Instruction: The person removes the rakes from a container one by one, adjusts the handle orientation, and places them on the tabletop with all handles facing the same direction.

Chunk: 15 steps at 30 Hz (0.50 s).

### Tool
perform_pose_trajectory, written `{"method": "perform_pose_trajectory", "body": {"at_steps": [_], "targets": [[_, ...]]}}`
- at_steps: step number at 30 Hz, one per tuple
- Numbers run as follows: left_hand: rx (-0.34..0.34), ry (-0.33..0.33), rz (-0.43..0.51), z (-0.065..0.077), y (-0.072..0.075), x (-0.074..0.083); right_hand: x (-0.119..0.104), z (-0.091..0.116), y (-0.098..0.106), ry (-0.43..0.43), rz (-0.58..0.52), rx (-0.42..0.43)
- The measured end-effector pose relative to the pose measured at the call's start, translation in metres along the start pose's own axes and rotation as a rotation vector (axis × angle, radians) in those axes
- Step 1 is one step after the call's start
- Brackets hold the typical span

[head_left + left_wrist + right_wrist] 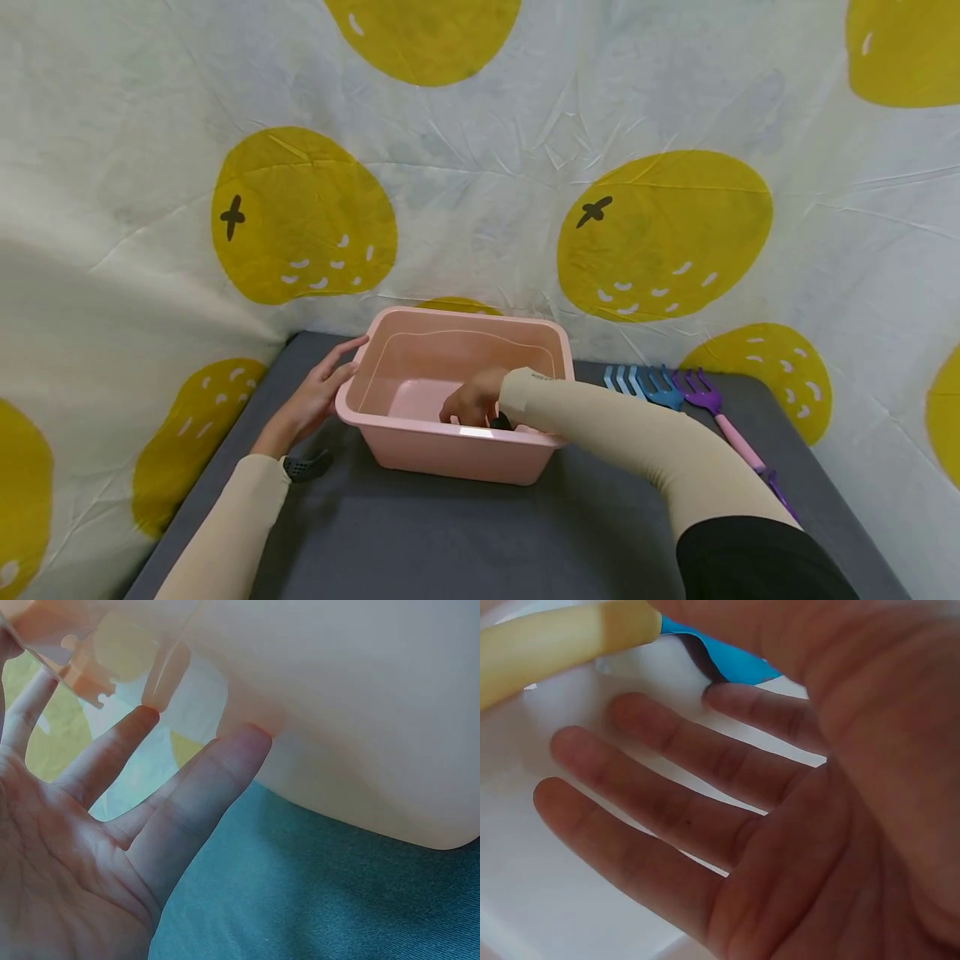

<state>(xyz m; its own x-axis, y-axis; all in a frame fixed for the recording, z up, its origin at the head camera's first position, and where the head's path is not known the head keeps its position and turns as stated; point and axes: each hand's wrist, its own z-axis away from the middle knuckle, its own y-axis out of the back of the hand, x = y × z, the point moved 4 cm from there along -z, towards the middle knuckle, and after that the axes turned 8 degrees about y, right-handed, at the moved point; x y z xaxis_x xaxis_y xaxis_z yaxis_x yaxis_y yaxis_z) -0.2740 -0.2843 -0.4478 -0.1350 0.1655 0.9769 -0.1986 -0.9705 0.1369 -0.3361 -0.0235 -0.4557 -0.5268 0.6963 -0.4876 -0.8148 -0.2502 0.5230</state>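
Observation:
A pink plastic basin (457, 457) stands on the grey table. My left hand (313, 402) is at its left side, and in the left wrist view the spread, straight fingers touch the basin wall (337, 712). My right hand (474, 398) reaches down inside the basin. Seen from the right wrist, that hand (757, 825) has its fingers extended and slightly bent, with nothing gripped in them. Beside the fingers lies a garden hand tool (562, 649) with a pale yellow handle and a blue metal neck; its far end is hidden behind the hand.
Right of the basin, along the table's back, lie a light blue rake-like tool (624, 381), a blue hand fork (660, 387) and a purple hand fork (701, 393) with a pink handle. Another purple piece (782, 493) shows partly behind my right arm. A patterned cloth (480, 217) hangs behind.

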Motion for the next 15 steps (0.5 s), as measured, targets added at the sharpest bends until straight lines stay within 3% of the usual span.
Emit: {"method": "perform_pose_trajectory", "body": {"at_steps": [10,15], "targets": [[0.001,0.000,0.001,0.001,-0.002,0.001,0.004,0.008,-0.005,-0.027,-0.033,0.037],[0.012,-0.005,0.005,0.002,0.000,0.003,0.009,0.014,-0.010,0.009,-0.085,0.057]]}}
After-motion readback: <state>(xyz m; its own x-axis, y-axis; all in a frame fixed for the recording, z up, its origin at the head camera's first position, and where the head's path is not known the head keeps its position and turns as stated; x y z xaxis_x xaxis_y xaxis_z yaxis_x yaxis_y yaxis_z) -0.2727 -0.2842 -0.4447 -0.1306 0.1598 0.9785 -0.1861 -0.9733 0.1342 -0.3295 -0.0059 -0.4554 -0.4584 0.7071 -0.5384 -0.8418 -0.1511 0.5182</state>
